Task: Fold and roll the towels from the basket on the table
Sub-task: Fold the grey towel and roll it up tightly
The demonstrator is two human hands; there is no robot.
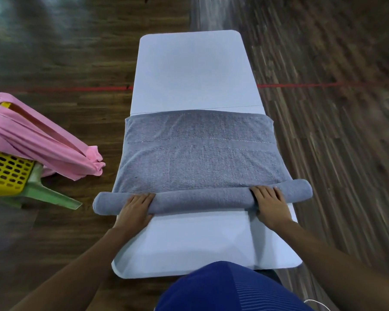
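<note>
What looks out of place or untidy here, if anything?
The pink towel spills out of the yellow basket on the left and hangs over its side toward the floor. The grey towel is wider than the table, so its roll sticks out past both side edges. The left hand and right hand rest on it.

The left hand (135, 209) and right hand (271, 205) press a part-rolled towel (198, 153).
</note>
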